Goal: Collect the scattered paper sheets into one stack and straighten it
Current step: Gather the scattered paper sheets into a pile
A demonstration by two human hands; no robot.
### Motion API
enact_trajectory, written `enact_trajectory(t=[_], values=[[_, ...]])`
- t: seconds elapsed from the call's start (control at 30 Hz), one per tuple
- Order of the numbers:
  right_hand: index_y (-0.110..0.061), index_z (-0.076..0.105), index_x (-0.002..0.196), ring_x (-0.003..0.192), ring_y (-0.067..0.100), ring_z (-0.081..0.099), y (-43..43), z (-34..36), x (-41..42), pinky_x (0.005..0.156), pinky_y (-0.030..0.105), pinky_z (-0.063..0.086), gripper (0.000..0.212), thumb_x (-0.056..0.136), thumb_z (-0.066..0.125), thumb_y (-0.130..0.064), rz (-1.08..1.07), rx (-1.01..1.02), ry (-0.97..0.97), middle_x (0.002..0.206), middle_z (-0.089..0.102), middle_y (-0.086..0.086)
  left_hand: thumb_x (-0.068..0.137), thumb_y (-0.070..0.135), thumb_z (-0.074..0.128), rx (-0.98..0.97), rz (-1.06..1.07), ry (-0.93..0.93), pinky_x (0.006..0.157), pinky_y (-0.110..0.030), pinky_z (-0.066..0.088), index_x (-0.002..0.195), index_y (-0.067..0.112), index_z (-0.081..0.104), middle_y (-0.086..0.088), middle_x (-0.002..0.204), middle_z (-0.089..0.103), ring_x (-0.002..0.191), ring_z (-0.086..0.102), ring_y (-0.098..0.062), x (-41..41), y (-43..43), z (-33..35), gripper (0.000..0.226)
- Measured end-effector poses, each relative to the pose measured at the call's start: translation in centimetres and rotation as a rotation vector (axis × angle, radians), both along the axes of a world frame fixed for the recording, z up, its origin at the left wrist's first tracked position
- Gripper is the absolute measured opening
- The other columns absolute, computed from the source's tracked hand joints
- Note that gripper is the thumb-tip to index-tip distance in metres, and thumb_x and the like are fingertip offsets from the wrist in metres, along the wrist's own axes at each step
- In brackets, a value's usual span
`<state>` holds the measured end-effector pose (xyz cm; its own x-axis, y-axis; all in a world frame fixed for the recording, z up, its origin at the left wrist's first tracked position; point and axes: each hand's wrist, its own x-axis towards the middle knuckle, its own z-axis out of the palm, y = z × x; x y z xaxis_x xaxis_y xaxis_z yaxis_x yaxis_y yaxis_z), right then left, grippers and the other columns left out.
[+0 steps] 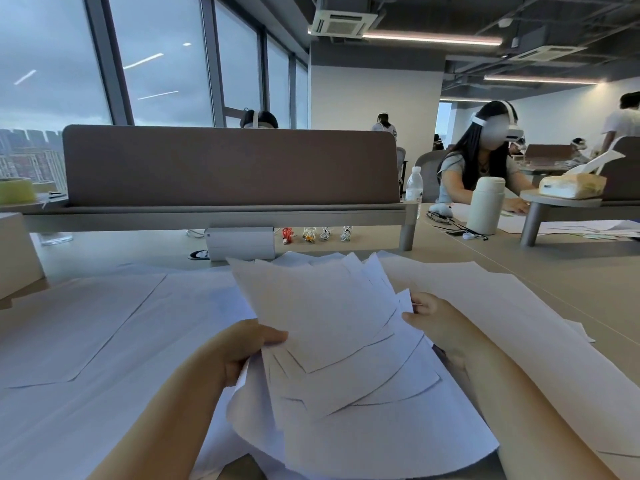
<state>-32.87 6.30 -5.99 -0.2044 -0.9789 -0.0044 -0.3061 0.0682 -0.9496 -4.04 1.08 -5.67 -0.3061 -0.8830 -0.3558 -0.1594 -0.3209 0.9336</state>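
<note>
The left hand [249, 344] grips the left edge of a bundle of sheets [329, 323], its thumb lying on top of the paper and its fingers curled out of sight beneath. The right hand [433, 317] holds the bundle's right edge. Its thumb presses on the front, and its fingers are hidden behind the paper, so how far they wrap cannot be told. Between the two hands the bundle is raised off the desk [571, 289] and tilted up toward the far side. It is uneven and fanned, with corners poking out at different angles along the top and staggered edges showing below. Its lowest sheets sag toward the near edge.

Loose sheets [86, 323] lie flat on the desk to the left of the bundle, overlapping one another. Further sheets [502, 306] spread out to the right, passing under the right forearm.

Beyond the paper, a white box [239, 242] sits at the foot of a brown divider panel [228, 168], with small cable bundles [315, 234] in a row just to its right. Farther right stand a water bottle [414, 187] and a white flask [485, 206]. A person [478, 168] wearing a headset sits at the next desk.
</note>
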Motion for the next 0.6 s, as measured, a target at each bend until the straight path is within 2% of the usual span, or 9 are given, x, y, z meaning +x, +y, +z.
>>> enact_trajectory(t=[0.07, 0.13, 0.17, 0.23, 0.3, 0.37, 0.43, 0.53, 0.6], values=[[-0.004, 0.065, 0.110, 0.093, 0.030, 0.070, -0.2, -0.1, -0.1, 0.082, 0.039, 0.056, 0.020, 0.093, 0.055, -0.007, -0.027, -0.002, -0.029, 0.102, 0.073, 0.012, 0.090, -0.005, 0.053, -0.037, -0.004, -0.013, 0.044, -0.026, 0.054, 0.095, 0.001, 0.063, -0.011, 0.065, 0.073, 0.053, 0.071, -0.022, 0.1, -0.2, -0.1, 0.012], [0.011, 0.053, 0.121, 0.104, 0.048, 0.060, -0.4, -0.4, -0.2, 0.099, 0.050, 0.047, 0.039, 0.090, 0.060, -0.012, -0.071, -0.014, -0.069, 0.115, 0.059, 0.034, 0.088, -0.007, 0.054, -0.067, 0.007, -0.016, 0.046, -0.026, 0.055, 0.097, 0.003, 0.063, -0.010, 0.067, 0.074, 0.056, 0.071, -0.021, 0.6, -0.3, 0.1, 0.016], [0.015, 0.045, 0.126, 0.104, 0.049, 0.060, -0.4, -0.4, -0.2, 0.102, 0.048, 0.045, 0.049, 0.090, 0.061, -0.014, -0.090, -0.027, -0.108, 0.123, 0.048, 0.039, 0.087, -0.008, 0.055, -0.084, 0.027, -0.015, 0.047, -0.026, 0.055, 0.097, 0.003, 0.064, -0.009, 0.069, 0.074, 0.057, 0.071, -0.021, 1.0, -0.5, 0.1, 0.017], [0.019, 0.041, 0.125, 0.090, 0.031, 0.061, -0.6, -0.8, -0.3, 0.093, 0.039, 0.048, 0.055, 0.091, 0.061, -0.019, -0.115, -0.020, -0.165, 0.108, 0.059, 0.037, 0.085, -0.008, 0.057, -0.117, 0.060, -0.010, 0.055, -0.029, 0.057, 0.101, 0.002, 0.065, -0.012, 0.079, 0.075, 0.066, 0.071, -0.024, 1.8, -0.7, 0.3, 0.020], [0.020, 0.051, 0.108, 0.082, 0.026, 0.057, -0.7, -0.7, 0.0, 0.087, 0.040, 0.050, 0.051, 0.092, 0.060, -0.028, -0.103, -0.008, -0.186, 0.089, 0.061, 0.023, 0.084, -0.008, 0.058, -0.129, 0.076, 0.003, 0.066, -0.033, 0.057, 0.111, -0.001, 0.063, -0.018, 0.095, 0.072, 0.076, 0.069, -0.029, 2.5, -0.8, 0.5, 0.028], [0.009, 0.060, 0.095, 0.082, 0.027, 0.059, -0.7, -0.6, 0.2, 0.093, 0.046, 0.049, 0.056, 0.084, 0.065, -0.045, -0.086, -0.002, -0.182, 0.088, 0.066, 0.022, 0.083, -0.009, 0.057, -0.109, 0.077, 0.038, 0.062, -0.032, 0.059, 0.110, -0.001, 0.063, -0.020, 0.096, 0.070, 0.069, 0.070, -0.027, 2.8, -0.7, 0.7, 0.029], [0.008, 0.061, 0.102, 0.086, 0.027, 0.061, -0.9, -0.7, 0.2, 0.099, 0.048, 0.045, 0.077, 0.070, 0.070, -0.061, -0.049, 0.019, -0.188, 0.091, 0.067, 0.018, 0.082, -0.011, 0.056, -0.100, 0.077, 0.051, 0.054, -0.029, 0.059, 0.106, 0.000, 0.063, -0.018, 0.089, 0.070, 0.059, 0.070, -0.023, 3.0, -0.5, 0.9, 0.027], [0.002, 0.065, 0.111, 0.088, 0.033, 0.063, -1.0, -0.3, 0.8, 0.088, 0.040, 0.047, 0.060, 0.080, 0.069, -0.049, 0.001, 0.110, -0.243, 0.101, 0.068, 0.009, 0.082, -0.011, 0.056, -0.096, 0.051, 0.013, 0.047, -0.027, 0.056, 0.101, 0.002, 0.063, -0.014, 0.073, 0.073, 0.053, 0.069, -0.022, 2.9, -0.2, 1.0, 0.025], [0.002, 0.067, 0.108, 0.096, 0.034, 0.067, -1.2, -0.1, 0.9, 0.091, 0.039, 0.050, 0.041, 0.088, 0.065, -0.033, 0.011, 0.118, -0.193, 0.105, 0.072, 0.014, 0.084, -0.008, 0.057, -0.092, 0.040, -0.018, 0.043, -0.023, 0.053, 0.096, 0.005, 0.063, -0.010, 0.066, 0.072, 0.052, 0.068, -0.021, 2.6, 0.1, 1.0, 0.019]])
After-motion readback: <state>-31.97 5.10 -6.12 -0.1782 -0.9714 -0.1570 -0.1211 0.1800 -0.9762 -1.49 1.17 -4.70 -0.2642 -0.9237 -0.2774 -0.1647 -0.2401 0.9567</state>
